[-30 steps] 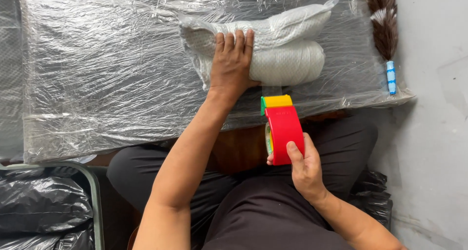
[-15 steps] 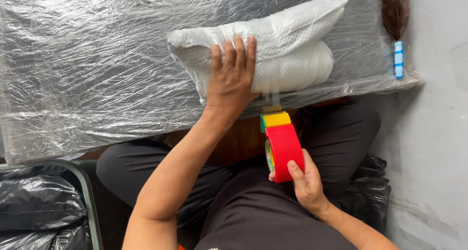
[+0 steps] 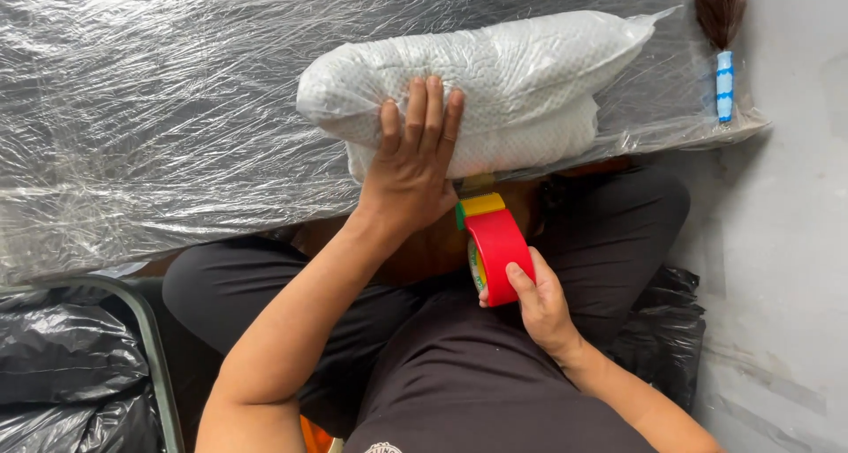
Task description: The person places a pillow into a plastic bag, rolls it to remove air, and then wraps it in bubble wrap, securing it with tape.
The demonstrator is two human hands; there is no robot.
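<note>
Black plastic bags (image 3: 62, 373) fill the lower left corner, crumpled inside a dark green frame (image 3: 150, 347) whose rounded bar runs down beside the person's left leg. Above them, clear plastic wrap (image 3: 159, 109) is stretched in wrinkled, shiny layers over the bench (image 3: 88, 241), covering it from the left edge to the far right.

The left hand (image 3: 411, 166) reaches up from the lap and presses flat on a white textured bundle (image 3: 512, 73), fingers spread and open over its near side, thumb toward the left. The bundle is sealed in thin clear film, soft and pillow-like, and it lies on the bench near its front edge, right of centre, with its near side overhanging the edge a little.

Just below the bundle, a strip of tape appears to run from its underside down to a red tape dispenser (image 3: 495, 250) with a yellow and green head. The right hand (image 3: 539, 307) is closed around the lower part of the dispenser, fingers curled on its red body, holding it in front of the lap and just under the bench edge. The person sits with dark trousers and a dark top.

Farther right, a small brush (image 3: 723, 29) with dark bristles and a blue and white handle lies at the bench's far right corner, under the wrap as far as I can tell. Beyond it is a pale grey floor (image 3: 786, 241).
</note>
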